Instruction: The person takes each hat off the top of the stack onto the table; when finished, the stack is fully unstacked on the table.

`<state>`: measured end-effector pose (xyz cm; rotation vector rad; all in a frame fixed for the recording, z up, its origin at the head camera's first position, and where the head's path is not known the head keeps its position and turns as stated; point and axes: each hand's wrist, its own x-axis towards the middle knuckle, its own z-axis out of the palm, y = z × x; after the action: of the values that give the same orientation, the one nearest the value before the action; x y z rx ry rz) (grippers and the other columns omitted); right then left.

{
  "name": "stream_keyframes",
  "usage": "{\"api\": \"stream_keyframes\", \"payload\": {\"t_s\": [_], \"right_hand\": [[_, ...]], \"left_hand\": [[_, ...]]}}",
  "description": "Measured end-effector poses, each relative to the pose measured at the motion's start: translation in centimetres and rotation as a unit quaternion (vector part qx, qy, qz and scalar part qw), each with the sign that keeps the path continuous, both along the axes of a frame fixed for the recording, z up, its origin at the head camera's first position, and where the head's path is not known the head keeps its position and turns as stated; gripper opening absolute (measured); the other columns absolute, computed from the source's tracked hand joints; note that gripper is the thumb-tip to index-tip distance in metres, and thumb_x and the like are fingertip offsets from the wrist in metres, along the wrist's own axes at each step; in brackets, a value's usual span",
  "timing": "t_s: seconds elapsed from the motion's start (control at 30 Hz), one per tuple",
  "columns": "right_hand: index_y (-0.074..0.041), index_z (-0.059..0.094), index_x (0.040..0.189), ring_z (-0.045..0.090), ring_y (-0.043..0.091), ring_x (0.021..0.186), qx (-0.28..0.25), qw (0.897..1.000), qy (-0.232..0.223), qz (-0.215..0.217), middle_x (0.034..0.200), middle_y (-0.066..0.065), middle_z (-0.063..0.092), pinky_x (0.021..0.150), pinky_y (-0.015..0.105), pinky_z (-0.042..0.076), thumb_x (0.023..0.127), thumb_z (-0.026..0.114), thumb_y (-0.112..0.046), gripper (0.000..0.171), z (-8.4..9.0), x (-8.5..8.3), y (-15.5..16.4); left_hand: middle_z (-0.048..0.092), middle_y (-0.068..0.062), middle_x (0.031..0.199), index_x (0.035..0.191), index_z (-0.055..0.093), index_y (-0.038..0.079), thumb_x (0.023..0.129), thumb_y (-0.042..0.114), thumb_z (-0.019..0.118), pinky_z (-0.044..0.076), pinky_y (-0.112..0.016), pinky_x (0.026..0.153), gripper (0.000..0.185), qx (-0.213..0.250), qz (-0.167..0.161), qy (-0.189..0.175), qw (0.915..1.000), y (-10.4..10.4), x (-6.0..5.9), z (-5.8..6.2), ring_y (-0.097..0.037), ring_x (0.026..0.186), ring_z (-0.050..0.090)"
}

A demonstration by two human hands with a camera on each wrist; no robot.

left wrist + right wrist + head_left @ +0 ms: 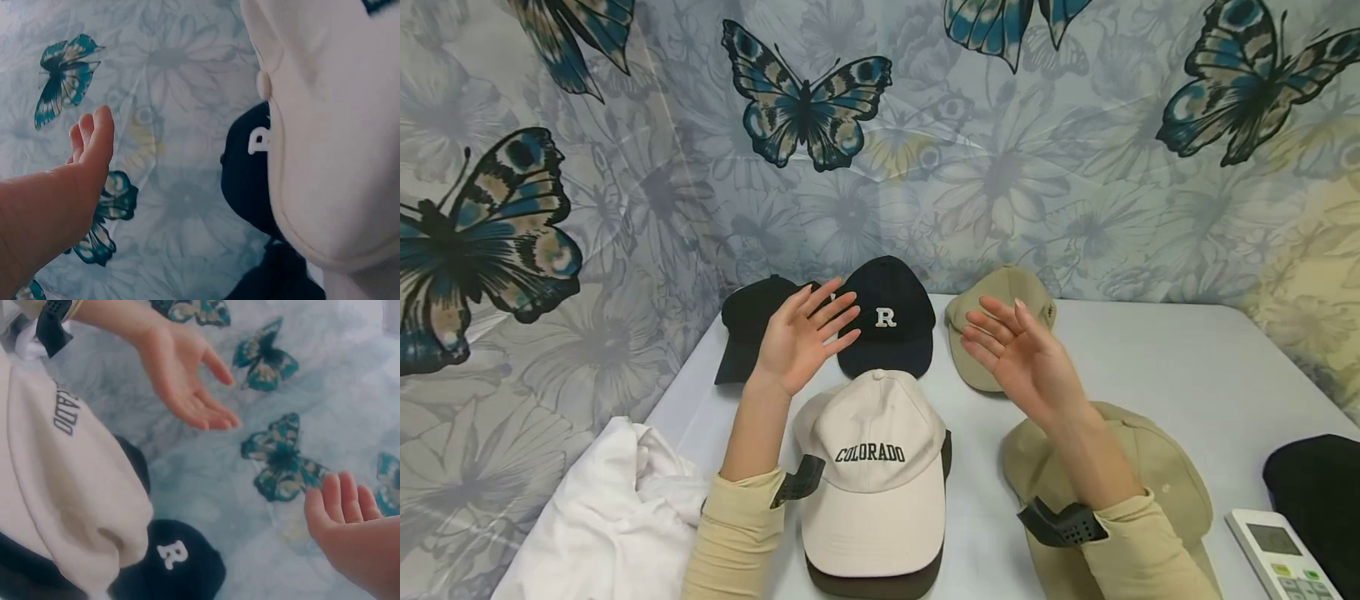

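Here both hands [801,337] [1018,354] hover above caps [872,467], apart.

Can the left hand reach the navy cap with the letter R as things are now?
Probably yes. The left hand is open and raised just in front of the navy cap, holding nothing, and nothing lies between them. The white cap sits nearer the person, out of the way.
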<state>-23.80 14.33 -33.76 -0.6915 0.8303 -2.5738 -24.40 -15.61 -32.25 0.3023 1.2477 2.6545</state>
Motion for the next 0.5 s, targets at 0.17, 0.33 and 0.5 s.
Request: {"api": "stream_keyframes", "payload": {"t_s": [0.17, 0.33, 0.5], "right_hand": [[-0.001, 0.059, 0.121, 0.057, 0.027, 0.106, 0.019, 1.000, 0.024, -0.004, 0.112, 0.014, 0.062, 0.102, 0.036, 0.039, 0.107, 0.025, -0.022, 0.042, -0.3, 0.8, -0.5], [-0.004, 0.061, 0.120, 0.060, 0.024, 0.104, 0.052, 0.998, 0.035, -0.025, 0.110, 0.011, 0.064, 0.100, 0.035, 0.040, 0.107, 0.027, -0.020, 0.040, -1.0, 1.1, -0.8], [-0.007, 0.062, 0.116, 0.062, 0.022, 0.101, 0.103, 0.993, 0.021, -0.059, 0.106, 0.009, 0.066, 0.098, 0.035, 0.043, 0.106, 0.034, -0.017, 0.032, -1.8, 1.1, -1.6]], "left_hand": [[0.055, -0.008, 0.125, 0.145, 0.037, 0.010, 0.105, 0.033, 0.033, 0.031, -0.049, 0.106, 0.046, -0.008, 0.016, -0.014, 0.9997, -0.8, -0.1, -0.8, -0.029, 0.126, 0.043], [0.051, -0.011, 0.130, 0.147, 0.033, 0.009, 0.105, 0.034, 0.033, 0.031, -0.048, 0.106, 0.049, -0.079, 0.037, -0.011, 0.9961, -1.2, -0.7, -1.5, -0.033, 0.131, 0.037], [0.041, -0.018, 0.142, 0.148, 0.032, 0.009, 0.104, 0.038, 0.035, 0.035, -0.048, 0.103, 0.052, -0.228, 0.069, -0.006, 0.9712, -2.0, -1.4, -2.5, -0.033, 0.131, 0.038]]}}
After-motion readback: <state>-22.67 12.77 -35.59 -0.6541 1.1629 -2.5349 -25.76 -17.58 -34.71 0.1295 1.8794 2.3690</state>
